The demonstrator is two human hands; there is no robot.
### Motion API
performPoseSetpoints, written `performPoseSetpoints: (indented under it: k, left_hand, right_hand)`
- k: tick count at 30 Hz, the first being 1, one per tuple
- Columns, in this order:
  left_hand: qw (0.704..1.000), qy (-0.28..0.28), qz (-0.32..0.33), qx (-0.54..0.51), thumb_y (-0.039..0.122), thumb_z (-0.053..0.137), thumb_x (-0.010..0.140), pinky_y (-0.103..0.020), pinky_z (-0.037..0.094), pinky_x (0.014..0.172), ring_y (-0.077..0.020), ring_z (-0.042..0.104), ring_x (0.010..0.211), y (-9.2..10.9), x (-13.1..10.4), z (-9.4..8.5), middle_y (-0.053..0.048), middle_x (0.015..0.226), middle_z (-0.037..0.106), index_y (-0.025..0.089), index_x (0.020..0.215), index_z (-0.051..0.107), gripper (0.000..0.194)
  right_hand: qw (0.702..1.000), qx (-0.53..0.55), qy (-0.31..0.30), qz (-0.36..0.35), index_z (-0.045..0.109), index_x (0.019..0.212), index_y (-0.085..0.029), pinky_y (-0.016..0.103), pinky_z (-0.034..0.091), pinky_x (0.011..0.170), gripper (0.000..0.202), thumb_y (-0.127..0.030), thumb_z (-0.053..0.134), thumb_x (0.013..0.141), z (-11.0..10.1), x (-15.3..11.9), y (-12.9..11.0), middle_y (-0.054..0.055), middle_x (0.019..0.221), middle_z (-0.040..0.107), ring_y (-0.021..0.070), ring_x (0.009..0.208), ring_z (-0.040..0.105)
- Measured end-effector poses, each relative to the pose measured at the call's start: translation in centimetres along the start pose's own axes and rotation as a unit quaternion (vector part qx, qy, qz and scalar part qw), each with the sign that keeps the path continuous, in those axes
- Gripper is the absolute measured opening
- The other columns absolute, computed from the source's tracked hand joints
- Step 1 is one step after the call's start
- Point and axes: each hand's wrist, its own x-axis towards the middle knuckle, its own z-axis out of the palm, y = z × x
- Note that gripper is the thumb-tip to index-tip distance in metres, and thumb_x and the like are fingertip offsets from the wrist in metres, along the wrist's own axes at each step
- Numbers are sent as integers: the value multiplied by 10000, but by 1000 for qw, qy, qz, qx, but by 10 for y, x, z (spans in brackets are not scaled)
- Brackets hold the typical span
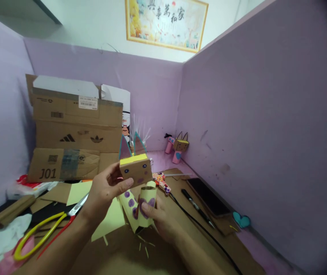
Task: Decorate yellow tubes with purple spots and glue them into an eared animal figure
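Holding one cat-eared box head (136, 172): your left hand (106, 189), partly closed, thumb on the front face, fingers behind. Item two: a yellow paper tube (152, 194) with a purple heart, gripped upright in your right hand (160, 211), fingers wrapped round it, thumb across the heart. Adjoining, between your hands: a purple-dotted paper piece (129, 202); whether it is joined to the tube, you cannot tell. Step in hand, by judgement: matching head to tube. The next move would call for a steady tube and the head squared over its rim, just below and right of the head now. Containers: the hollow tube only, open-topped, contents not discernible. Sundries on the worktop (252, 244): scissors (79, 205) beside your left forearm; a flower-patterned corded tool (164, 186) beyond your right hand.
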Motion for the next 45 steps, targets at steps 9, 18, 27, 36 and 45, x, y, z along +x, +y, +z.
performPoseSetpoints:
  k: [9,18,27,36,45]
  left_hand:
    - [999,-37,-17,3,376,772,626,-362,527,808,-284,663,962,-3,-1,1,-141,1101,696,119,1121,590,587]
    - [998,-45,-38,20,359,755,651,-379,508,863,-279,648,1001,-18,-2,11,-151,1153,670,111,1148,568,586]
    - [993,-97,-53,48,344,750,651,-400,509,857,-301,638,1029,-22,1,7,-155,1154,667,123,1171,551,599]
    - [987,-136,-63,55,307,768,606,-391,532,827,-305,655,1001,-26,5,7,-167,1163,660,129,1197,517,667]
    - [985,-149,-64,52,305,758,601,-403,530,829,-302,664,972,-30,5,8,-162,1119,678,126,1225,512,695]
  right_hand:
    - [995,-75,63,-10,679,862,-150,277,458,635,386,-399,815,600,4,0,-3,41,762,681,144,625,594]
    - [986,-145,79,-30,665,791,-164,269,433,644,267,-336,780,622,3,2,-8,7,722,653,134,630,567]
    - [984,-141,109,-27,609,796,-164,269,419,626,289,-304,764,596,-1,7,2,-11,696,616,121,597,527]
    - [982,-149,110,-34,594,825,-174,257,405,617,304,-328,751,614,0,6,4,-13,706,603,118,601,515]
    - [982,-157,98,-37,586,835,-174,248,393,585,326,-368,750,631,-2,7,6,-15,697,580,116,600,498]
